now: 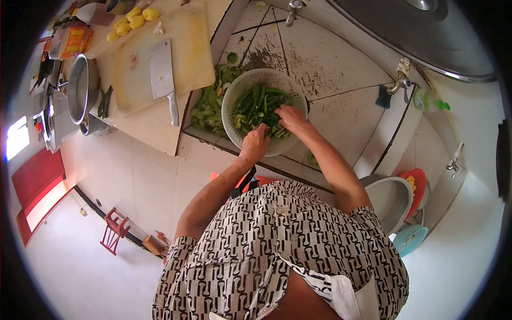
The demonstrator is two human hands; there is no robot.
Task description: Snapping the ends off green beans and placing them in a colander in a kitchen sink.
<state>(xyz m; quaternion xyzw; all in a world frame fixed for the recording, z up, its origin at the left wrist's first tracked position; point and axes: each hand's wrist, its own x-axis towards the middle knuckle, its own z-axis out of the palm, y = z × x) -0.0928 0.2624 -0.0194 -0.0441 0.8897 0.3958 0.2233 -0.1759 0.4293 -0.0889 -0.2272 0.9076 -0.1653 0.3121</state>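
A white plastic colander [231, 106] stands in the tiled sink, holding long green peppers [260, 98] and leafy green sprigs [240, 121]. My left hand [256, 143] reaches over its near rim with fingers curled down against the greens. On the colander's right side, my right hand [294, 119] has its fingers bent among the peppers and sprigs. The fingertips of both hands are partly hidden, so what they pinch is unclear. Loose green leaves [208, 106] lie in the sink left of the colander, some behind it.
A cleaver [162, 70] lies on a worn cutting board [192, 48] at left, below peeled potatoes [137, 21]. A metal pot [83, 88] stands near the counter edge. Taps [402, 82] jut over the sink. A large metal lid [452, 44] is upper right; basins [390, 200] sit lower right.
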